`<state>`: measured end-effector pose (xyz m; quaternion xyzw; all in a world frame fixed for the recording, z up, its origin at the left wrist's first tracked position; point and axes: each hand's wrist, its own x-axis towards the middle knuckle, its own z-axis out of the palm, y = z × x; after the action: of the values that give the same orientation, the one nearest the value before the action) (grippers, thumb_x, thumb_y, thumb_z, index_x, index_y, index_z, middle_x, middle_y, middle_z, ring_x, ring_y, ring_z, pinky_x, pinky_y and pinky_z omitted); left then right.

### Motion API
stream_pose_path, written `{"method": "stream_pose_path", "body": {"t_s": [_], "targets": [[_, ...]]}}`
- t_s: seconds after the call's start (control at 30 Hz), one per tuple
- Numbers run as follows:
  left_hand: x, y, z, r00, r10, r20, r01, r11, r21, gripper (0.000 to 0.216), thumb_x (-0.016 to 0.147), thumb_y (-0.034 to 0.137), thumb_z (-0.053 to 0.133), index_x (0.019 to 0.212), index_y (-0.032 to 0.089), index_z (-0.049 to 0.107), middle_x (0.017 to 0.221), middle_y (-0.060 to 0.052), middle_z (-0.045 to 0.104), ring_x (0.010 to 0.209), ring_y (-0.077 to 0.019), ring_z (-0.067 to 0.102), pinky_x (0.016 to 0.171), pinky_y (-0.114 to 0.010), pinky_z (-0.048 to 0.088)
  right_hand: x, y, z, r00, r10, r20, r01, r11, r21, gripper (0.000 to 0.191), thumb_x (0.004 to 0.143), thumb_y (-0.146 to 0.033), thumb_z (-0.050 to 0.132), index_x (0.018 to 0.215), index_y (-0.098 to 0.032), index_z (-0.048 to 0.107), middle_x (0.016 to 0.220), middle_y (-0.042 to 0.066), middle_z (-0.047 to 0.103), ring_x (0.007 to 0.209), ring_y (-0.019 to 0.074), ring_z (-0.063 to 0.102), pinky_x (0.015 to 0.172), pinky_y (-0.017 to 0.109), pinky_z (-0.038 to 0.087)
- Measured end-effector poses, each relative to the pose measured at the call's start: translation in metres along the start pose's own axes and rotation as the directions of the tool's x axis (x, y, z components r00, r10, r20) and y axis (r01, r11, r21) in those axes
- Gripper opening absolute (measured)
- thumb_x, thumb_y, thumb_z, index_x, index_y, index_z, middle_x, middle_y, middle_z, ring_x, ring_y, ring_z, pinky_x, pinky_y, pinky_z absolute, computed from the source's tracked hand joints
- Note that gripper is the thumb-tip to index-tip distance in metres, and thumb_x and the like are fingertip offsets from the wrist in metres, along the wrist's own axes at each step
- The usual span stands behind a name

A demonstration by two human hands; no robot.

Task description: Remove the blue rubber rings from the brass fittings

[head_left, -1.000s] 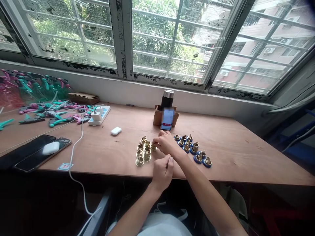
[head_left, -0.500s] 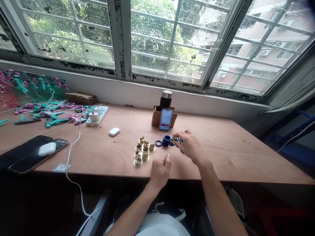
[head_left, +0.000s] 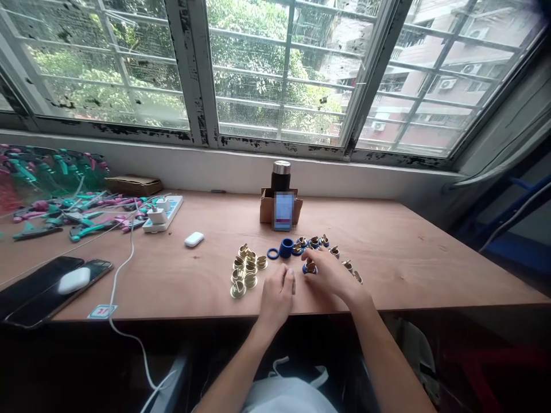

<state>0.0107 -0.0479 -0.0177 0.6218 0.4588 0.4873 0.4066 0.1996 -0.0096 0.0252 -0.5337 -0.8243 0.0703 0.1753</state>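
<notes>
Two hands [head_left: 278,289] [head_left: 333,273], one ring stack [head_left: 286,248], one loose ring [head_left: 272,258]

Hands [head_left: 278,295] and forearms [head_left: 381,344] are bare; the pale garment [head_left: 288,397] has whitish cords [head_left: 323,376].

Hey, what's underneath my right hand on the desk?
By the fingertips of your right hand, there's a gold-coloured piece with a blue ring around its base. The palm covers the desk below, so anything lying there can't be seen.
</notes>
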Motion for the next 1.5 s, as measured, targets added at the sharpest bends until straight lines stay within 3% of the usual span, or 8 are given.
{"method": "stream_pose_path", "body": {"t_s": [0.13, 0.3, 0.5, 0.6, 0.73, 1.07, 1.37, 1.5], "targets": [[0.001, -0.001, 0.0, 1.0, -0.014, -0.009, 0.014, 0.999, 0.031, 0.042, 0.106, 0.046, 0.04, 0.074, 0.021, 0.049, 0.064, 0.002, 0.058, 0.059, -0.0147, 0.056, 0.058, -0.025, 0.037, -0.002, -0.002, 0.001, 0.996, 0.089, 0.007, -0.089, 0.996, -0.008, 0.028, 0.083, -0.02, 0.073, 0.109, -0.022, 0.064, 0.113, 0.01, 0.067, 0.108, 0.0302, 0.06, 0.09, 0.038, 0.047], [0.002, -0.005, 0.0, 0.999, -0.02, -0.035, 0.021, 0.999, 0.039, 0.04, 0.106, 0.047, 0.042, 0.077, 0.022, 0.052, 0.067, 0.001, 0.063, 0.059, -0.0158, 0.059, 0.057, -0.026, 0.039, -0.001, -0.006, 0.0, 0.999, 0.025, 0.034, -0.028, 0.996, 0.09, 0.022, 0.08, -0.01, 0.067, 0.098, -0.021, 0.064, 0.091, 0.005, 0.071, 0.091, 0.0243, 0.066, 0.08, 0.032, 0.047], [0.005, -0.004, -0.002, 0.996, -0.018, -0.082, 0.017, 1.0, -0.003, 0.034, 0.104, 0.049, 0.046, 0.092, 0.021, 0.061, 0.07, 0.0, 0.066, 0.062, -0.0174, 0.062, 0.06, -0.027, 0.043, 0.004, -0.02, -0.009, 0.996, -0.044, -0.078, 0.077, 0.876, 0.476, 0.019, 0.087, -0.016, 0.065, 0.105, -0.022, 0.068, 0.088, 0.001, 0.076, 0.075, 0.0172, 0.069, 0.069, 0.027, 0.053], [0.005, 0.0, -0.003, 0.998, 0.031, -0.058, -0.031, 1.0, -0.003, 0.034, 0.104, 0.049, 0.048, 0.09, 0.021, 0.062, 0.072, 0.0, 0.065, 0.066, -0.0172, 0.061, 0.062, -0.027, 0.043, 0.005, -0.027, -0.01, 0.993, -0.064, -0.099, 0.109, 0.824, 0.557, 0.021, 0.087, -0.02, 0.069, 0.108, -0.02, 0.072, 0.091, 0.003, 0.077, 0.078, 0.0174, 0.071, 0.071, 0.028, 0.057], [0.004, 0.002, -0.004, 0.996, 0.06, -0.067, -0.063, 0.997, -0.041, 0.035, 0.105, 0.046, 0.048, 0.084, 0.02, 0.059, 0.069, 0.001, 0.061, 0.064, -0.016, 0.058, 0.062, -0.026, 0.041, 0.008, -0.034, -0.005, 0.989, -0.099, -0.108, 0.142, 0.822, 0.551, 0.022, 0.086, -0.018, 0.071, 0.108, -0.02, 0.072, 0.091, 0.002, 0.077, 0.077, 0.0163, 0.071, 0.071, 0.027, 0.058], [0.007, 0.001, -0.007, 0.992, 0.04, -0.12, -0.056, 0.99, -0.133, 0.032, 0.103, 0.046, 0.052, 0.095, 0.019, 0.066, 0.082, -0.003, 0.07, 0.075, -0.0191, 0.064, 0.069, -0.028, 0.048, 0.012, -0.05, 0.008, 0.973, -0.135, -0.186, 0.192, 0.923, 0.334, 0.026, 0.086, -0.011, 0.066, 0.111, -0.02, 0.069, 0.095, 0.003, 0.076, 0.078, 0.0172, 0.068, 0.071, 0.028, 0.052], [0.01, -0.004, -0.007, 0.976, 0.105, -0.192, -0.118, 0.991, -0.057, 0.022, 0.103, 0.039, 0.054, 0.102, 0.02, 0.066, 0.101, -0.006, 0.067, 0.091, -0.0213, 0.068, 0.081, -0.032, 0.053, 0.013, -0.045, 0.014, 0.954, -0.145, -0.263, 0.241, 0.892, 0.382, 0.029, 0.087, -0.015, 0.071, 0.114, -0.021, 0.069, 0.103, 0.004, 0.076, 0.086, 0.0179, 0.07, 0.079, 0.03, 0.056], [0.013, -0.004, -0.008, 0.967, 0.14, -0.211, -0.145, 0.989, -0.011, 0.023, 0.103, 0.037, 0.053, 0.097, 0.02, 0.067, 0.111, -0.008, 0.064, 0.107, -0.023, 0.065, 0.095, -0.034, 0.049, 0.012, -0.047, 0.012, 0.951, -0.157, -0.267, 0.248, 0.903, 0.351, 0.031, 0.085, -0.011, 0.07, 0.113, -0.021, 0.069, 0.104, 0.004, 0.077, 0.088, 0.0187, 0.072, 0.08, 0.03, 0.056]]}}
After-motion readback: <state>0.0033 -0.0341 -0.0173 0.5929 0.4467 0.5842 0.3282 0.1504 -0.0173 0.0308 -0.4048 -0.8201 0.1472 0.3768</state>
